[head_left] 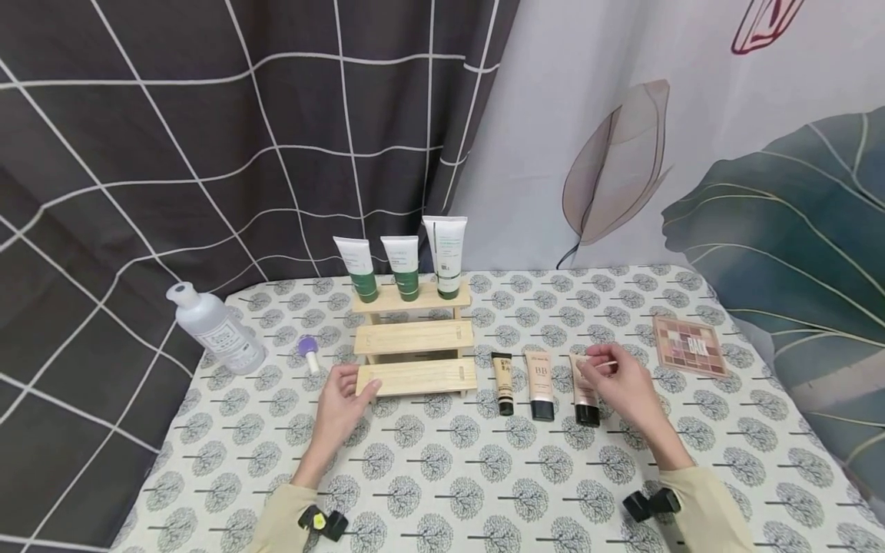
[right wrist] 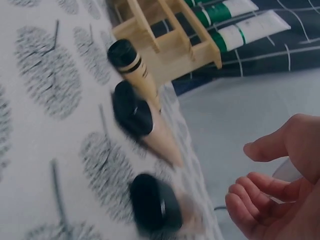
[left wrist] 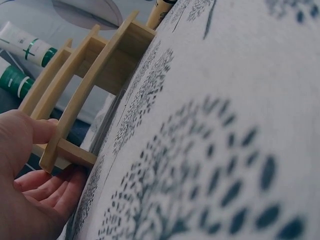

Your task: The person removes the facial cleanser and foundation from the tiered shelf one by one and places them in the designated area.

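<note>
My left hand [head_left: 342, 407] grips the left end of the lowest step of a three-step wooden rack [head_left: 418, 378], thumb on top and fingers beneath. Two white-and-green tubes [head_left: 405, 269] and a taller, mostly white tube [head_left: 446, 253] stand on its top step. My right hand [head_left: 628, 388] is over the upper end of a beige tube with a black cap [head_left: 586, 407]. In the right wrist view its thumb and loosely bent fingers are apart, with nothing between them. Left of that tube are a BB cream tube [head_left: 541, 384] and a smaller yellowish tube [head_left: 504, 382].
An eyeshadow palette [head_left: 690, 347] lies at the right of the tree-patterned tablecloth [head_left: 442, 461]. At the left are a clear pump-less bottle [head_left: 220, 330] and a small white item with a purple top [head_left: 309, 352]. Curtains [head_left: 290, 115] hang behind the table.
</note>
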A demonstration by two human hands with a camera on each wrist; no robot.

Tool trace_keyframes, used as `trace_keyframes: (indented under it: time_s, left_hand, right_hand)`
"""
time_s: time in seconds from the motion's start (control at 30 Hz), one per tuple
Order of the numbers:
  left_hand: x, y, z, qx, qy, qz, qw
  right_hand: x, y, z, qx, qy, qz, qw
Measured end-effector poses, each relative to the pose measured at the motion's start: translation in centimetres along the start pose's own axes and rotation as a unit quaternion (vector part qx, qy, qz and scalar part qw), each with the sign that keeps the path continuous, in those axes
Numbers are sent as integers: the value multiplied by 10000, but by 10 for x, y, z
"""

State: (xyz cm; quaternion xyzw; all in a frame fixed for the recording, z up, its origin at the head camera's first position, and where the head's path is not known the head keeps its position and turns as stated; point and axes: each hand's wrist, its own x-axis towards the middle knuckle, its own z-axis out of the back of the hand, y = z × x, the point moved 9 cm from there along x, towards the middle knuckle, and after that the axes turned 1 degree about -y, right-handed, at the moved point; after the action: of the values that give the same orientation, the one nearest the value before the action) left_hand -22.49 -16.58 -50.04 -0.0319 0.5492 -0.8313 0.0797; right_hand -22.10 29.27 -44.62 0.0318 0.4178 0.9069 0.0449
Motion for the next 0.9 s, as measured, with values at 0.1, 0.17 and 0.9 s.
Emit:
trace_keyframes:
  time_s: [0.1,0.17,0.9]
  left_hand:
    - [-1,0,0,14,6,-8,10000]
    - [-1,0,-1,8,7,-5,10000]
    - [0,1,-1,-35,6,50,10000]
  right_hand:
    - [5,14,-2,118,-15,176,9998]
    - [9,24,-4,190,-66,297,9994]
    - [64,127,-41,1670,89,1153,9791]
